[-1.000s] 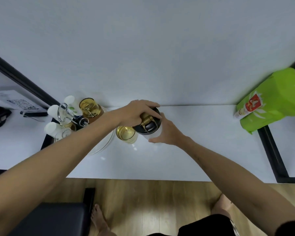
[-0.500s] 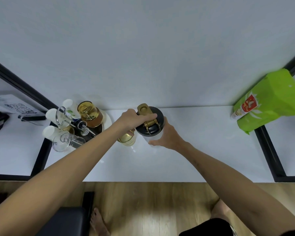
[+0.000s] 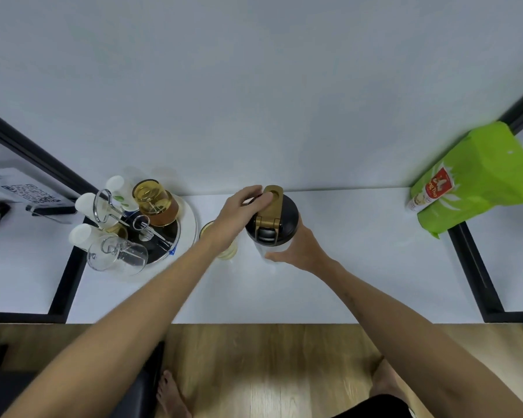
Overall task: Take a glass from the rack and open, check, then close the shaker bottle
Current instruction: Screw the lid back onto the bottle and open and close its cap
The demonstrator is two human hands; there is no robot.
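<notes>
The shaker bottle point(image 3: 272, 233) stands upright on the white table point(image 3: 360, 267), with a black lid and a gold flip cap point(image 3: 271, 206) swung up and back. My left hand point(image 3: 239, 212) has its fingertips on that gold cap. My right hand point(image 3: 299, 245) wraps the bottle's clear body from the right. A yellowish glass point(image 3: 228, 251) stands just left of the bottle, mostly hidden under my left wrist. The round glass rack point(image 3: 163, 236) sits at the left, holding an amber glass point(image 3: 154, 203), a clear glass point(image 3: 118, 257) and white cups point(image 3: 86, 203).
A bright green bag point(image 3: 480, 179) lies at the table's far right. Black frame bars point(image 3: 471, 267) run along both sides of the table. A dark phone-like object point(image 3: 53, 210) and a paper point(image 3: 15, 185) lie on the left surface. Wood floor and my bare feet are below.
The gold flip cap, down on the lid a second ago, has been swung up and back by my left hand. My right hand has kept its hold on the bottle's body.
</notes>
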